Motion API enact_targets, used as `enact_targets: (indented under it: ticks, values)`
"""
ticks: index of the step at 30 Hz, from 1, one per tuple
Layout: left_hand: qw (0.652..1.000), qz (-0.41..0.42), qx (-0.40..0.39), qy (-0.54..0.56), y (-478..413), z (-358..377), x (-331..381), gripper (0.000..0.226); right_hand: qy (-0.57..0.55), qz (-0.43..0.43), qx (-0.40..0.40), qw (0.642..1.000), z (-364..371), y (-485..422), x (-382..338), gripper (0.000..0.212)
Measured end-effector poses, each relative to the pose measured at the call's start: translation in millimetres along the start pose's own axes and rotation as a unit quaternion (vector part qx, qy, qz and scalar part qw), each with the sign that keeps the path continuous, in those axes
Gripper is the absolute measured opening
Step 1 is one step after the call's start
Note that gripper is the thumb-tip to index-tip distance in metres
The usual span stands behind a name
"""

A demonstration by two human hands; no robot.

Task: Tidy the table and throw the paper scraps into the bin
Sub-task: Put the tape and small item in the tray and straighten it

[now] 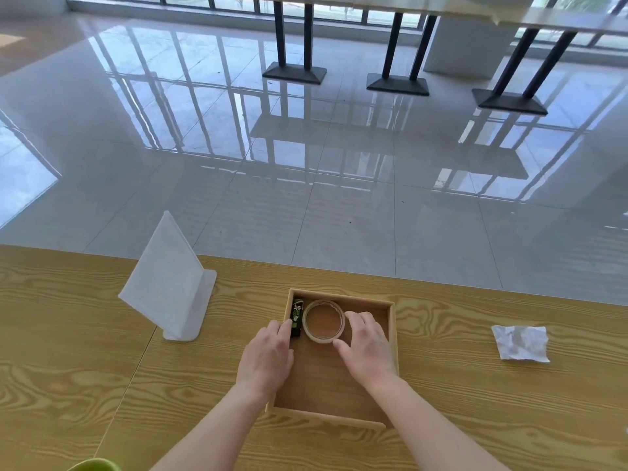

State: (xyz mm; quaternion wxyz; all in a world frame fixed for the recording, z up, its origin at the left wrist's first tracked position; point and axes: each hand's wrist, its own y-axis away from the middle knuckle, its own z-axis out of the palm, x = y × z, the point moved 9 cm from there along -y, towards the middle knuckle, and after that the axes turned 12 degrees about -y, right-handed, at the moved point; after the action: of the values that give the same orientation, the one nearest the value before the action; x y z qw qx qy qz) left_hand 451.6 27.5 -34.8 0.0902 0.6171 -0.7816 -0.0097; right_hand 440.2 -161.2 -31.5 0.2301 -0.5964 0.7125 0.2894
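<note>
Floor point(339, 215) of glossy pale tile filled the far half of the room, w/ black-legged tables point(294, 71) standing by the windows. Nearer, the wood-grain table point(85, 351) ran across in front of the person. On it, to the L, a white sign stand point(166, 283) stood tilted, its face plain white from this side. A shallow wooden box point(393, 331) sat at centre, just R of the stand, w/ both hands at it. R hand point(367, 348) had thumb & fingers curled round a clear tape roll point(321, 338) lying flat in the box's far L corner, grasping it. L hand point(268, 355) lay over the box's L wall, fingers nearly straight, holding nothing, one tip touching a small black-and-green packet point(296, 317) wedged btwn the roll and that wall. Packet's print was too small to read. Crumpled paper scrap point(520, 343) lay in the open on the table, well R of the box. Green rim point(95, 465) poked in at the near L edge; couldn't tell what it was.
</note>
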Motion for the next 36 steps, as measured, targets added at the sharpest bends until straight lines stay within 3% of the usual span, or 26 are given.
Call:
enact_targets:
  ticks: [11, 21, 36]
  values:
    - [1.000, 0.004, 0.011, -0.021, 29.5, -3.1, 3.8, 0.049, -0.010, 0.055, 0.072, 0.996, -56.1, 48.7, 42.5, 0.044]
    - [0.999, -0.033, -0.001, -0.015, 33.2, 3.2, 3.7, 0.054, 0.006, 0.151, 0.028, 0.988, -45.7, 63.2, 76.3, 0.040]
    - [0.998, -0.065, -0.002, 0.005, 29.3, 8.1, 0.6, 0.053, -0.005, 0.155, 0.016, 0.988, -41.0, 60.4, 83.4, 0.038]
